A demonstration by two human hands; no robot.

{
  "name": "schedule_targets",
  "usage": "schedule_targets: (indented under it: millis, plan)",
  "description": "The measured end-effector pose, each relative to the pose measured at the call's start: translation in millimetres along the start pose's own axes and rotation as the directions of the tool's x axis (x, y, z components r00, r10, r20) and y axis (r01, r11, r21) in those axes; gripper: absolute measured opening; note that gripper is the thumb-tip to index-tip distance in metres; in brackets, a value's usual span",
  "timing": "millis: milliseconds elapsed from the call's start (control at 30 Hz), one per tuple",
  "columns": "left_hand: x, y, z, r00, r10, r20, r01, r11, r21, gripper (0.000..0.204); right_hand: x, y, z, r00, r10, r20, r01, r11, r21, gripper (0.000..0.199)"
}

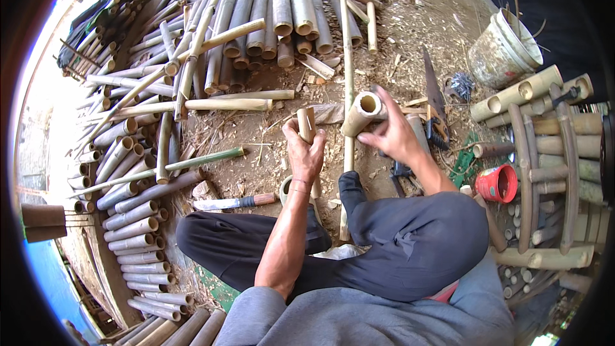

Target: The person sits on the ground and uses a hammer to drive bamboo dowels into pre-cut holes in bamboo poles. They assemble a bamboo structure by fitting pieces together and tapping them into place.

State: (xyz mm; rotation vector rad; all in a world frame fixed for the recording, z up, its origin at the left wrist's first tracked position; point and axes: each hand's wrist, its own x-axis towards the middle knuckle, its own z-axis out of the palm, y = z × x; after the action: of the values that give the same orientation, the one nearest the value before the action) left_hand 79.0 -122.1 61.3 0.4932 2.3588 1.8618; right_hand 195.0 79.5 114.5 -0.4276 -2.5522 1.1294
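In my left hand (303, 157) a short piece of bamboo (306, 123) stands upright, with the fingers wrapped round it and a slit showing near its top. My right hand (398, 129) grips a thicker bamboo tube (364, 111) from its right side, the hollow end tilted up toward me. The two pieces are apart, both above the chip-strewn ground in front of my crossed legs. Behind the thick tube a long thin bamboo pole (348, 45) runs from the far side toward my foot. Below my left wrist lies a knife (235, 202) with a wooden handle.
Large stacks of bamboo tubes (256, 19) fill the far middle and left. Farther right are a handsaw (434, 93), a dirty white bucket (504, 51) and a red cup (498, 184). A bamboo rack (567, 173) stands along the right side. Wood chips cover the ground.
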Motion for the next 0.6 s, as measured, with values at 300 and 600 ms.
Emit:
schedule_targets:
  millis: [300,600]
  plan:
    - [-60,-57,21,0.977,-0.095,0.192,0.155,0.933,-0.326,0.045,51,16,26,0.96,-0.221,0.17,0.23,0.972,-0.037,0.079]
    - [-63,-74,52,0.953,-0.164,0.254,0.237,0.928,-0.288,0.047,59,8,40,0.945,-0.275,0.179,0.293,0.953,-0.082,0.077]
